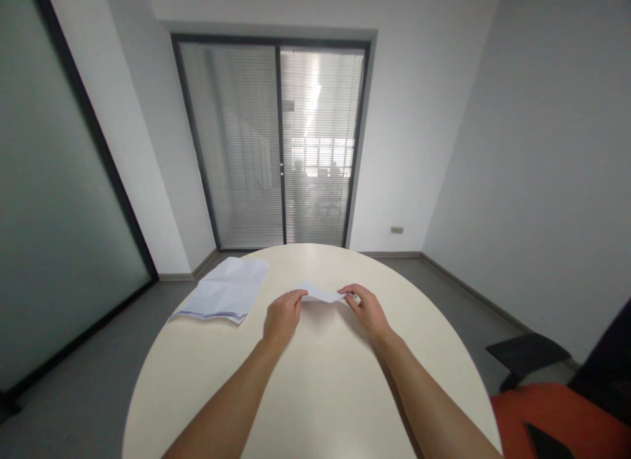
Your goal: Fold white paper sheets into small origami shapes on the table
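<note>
A small piece of white paper (320, 294) is held between my two hands over the middle of the round table. My left hand (284, 314) pinches its left edge between thumb and fingers. At the paper's right end, my right hand (365, 306) grips the corner with thumb and forefinger. The sheet sags a little between them, and a soft shadow falls on the tabletop beneath. To the left of my left hand lies a stack of creased white paper sheets (224, 288), close to the table's edge.
The round cream table (315, 393) fills the foreground. An office chair with an orange seat (557, 419) and black armrest (530, 354) stands at its right. Behind are a sliding glass door with blinds (276, 143) and white walls; a frosted glass panel (59, 202) stands left.
</note>
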Action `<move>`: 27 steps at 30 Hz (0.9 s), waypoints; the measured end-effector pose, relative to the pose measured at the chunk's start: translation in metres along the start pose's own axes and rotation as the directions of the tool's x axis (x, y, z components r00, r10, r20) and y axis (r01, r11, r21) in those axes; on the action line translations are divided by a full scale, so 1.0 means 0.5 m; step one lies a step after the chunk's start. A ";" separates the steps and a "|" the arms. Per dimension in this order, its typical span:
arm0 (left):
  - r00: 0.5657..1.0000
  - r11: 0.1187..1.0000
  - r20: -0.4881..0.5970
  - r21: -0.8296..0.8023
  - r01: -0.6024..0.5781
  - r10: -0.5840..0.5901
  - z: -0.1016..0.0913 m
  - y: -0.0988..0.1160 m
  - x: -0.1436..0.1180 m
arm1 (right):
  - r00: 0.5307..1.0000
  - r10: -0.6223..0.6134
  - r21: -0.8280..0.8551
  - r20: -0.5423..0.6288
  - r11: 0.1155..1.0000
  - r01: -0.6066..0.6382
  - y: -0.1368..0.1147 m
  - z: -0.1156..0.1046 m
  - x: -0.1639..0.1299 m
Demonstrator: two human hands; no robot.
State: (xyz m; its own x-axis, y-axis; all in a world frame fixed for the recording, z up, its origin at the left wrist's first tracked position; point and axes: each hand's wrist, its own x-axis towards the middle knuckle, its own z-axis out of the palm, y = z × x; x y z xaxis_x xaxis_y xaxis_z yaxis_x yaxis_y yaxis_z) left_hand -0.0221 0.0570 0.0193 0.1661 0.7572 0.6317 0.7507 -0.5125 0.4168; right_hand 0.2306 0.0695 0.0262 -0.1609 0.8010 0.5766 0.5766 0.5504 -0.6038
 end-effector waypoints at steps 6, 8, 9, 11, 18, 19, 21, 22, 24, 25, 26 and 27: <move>0.999 0.998 -0.032 0.065 0.020 -0.018 -0.009 0.009 0.003 | 0.994 -0.086 -0.046 -0.061 0.995 0.084 0.005 -0.006 0.003; 0.999 0.995 -0.045 0.092 0.031 -0.027 -0.013 0.013 0.004 | 0.991 -0.107 -0.068 -0.075 0.992 0.102 0.007 -0.006 0.003; 0.998 0.995 -0.047 0.098 0.036 -0.032 -0.015 0.014 0.004 | 0.991 -0.112 -0.076 -0.074 0.991 0.106 0.007 -0.007 0.003; 0.999 0.995 -0.030 0.089 0.040 -0.037 -0.016 0.016 0.004 | 0.993 -0.099 -0.082 -0.056 0.992 0.095 0.007 -0.007 0.003; 0.989 0.989 0.147 0.146 0.014 -0.036 -0.013 0.020 0.005 | 0.998 0.027 -0.050 0.063 0.998 -0.024 0.003 -0.008 -0.002; 0.986 0.989 0.163 0.150 -0.001 -0.024 -0.013 0.020 0.006 | 0.996 0.029 -0.043 0.082 0.999 -0.026 0.001 -0.007 -0.002; 0.980 0.990 0.198 0.140 -0.015 -0.013 -0.013 0.017 0.007 | 0.992 0.023 -0.043 0.126 0.999 -0.017 0.000 -0.007 -0.002; 0.975 0.990 0.221 0.139 -0.006 -0.025 -0.014 0.015 0.007 | 0.989 0.022 -0.053 0.147 0.998 -0.014 0.000 -0.007 -0.003; 0.960 0.986 0.272 0.162 0.029 -0.072 -0.015 0.012 0.007 | 0.983 0.033 -0.090 0.180 0.996 -0.017 0.001 -0.006 -0.004; 0.952 0.982 0.290 0.183 0.045 -0.098 -0.015 0.012 0.007 | 0.982 0.045 -0.114 0.186 0.993 -0.024 0.001 -0.006 -0.005; 0.948 0.977 0.295 0.204 0.057 -0.117 -0.017 0.013 0.007 | 0.982 0.059 -0.139 0.181 0.990 -0.034 0.000 -0.006 -0.005; 0.949 0.974 0.289 0.219 0.062 -0.126 -0.018 0.014 0.007 | 0.983 0.072 -0.158 0.168 0.986 -0.045 -0.001 -0.006 -0.006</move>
State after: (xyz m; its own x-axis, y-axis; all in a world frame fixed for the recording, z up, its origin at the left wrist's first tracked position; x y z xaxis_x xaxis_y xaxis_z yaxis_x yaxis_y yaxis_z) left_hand -0.0221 0.0522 0.0302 0.2482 0.9000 0.3583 0.8813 -0.3633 0.3021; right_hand 0.2334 0.0662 0.0266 -0.2516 0.8666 0.4310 0.7024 0.4698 -0.5347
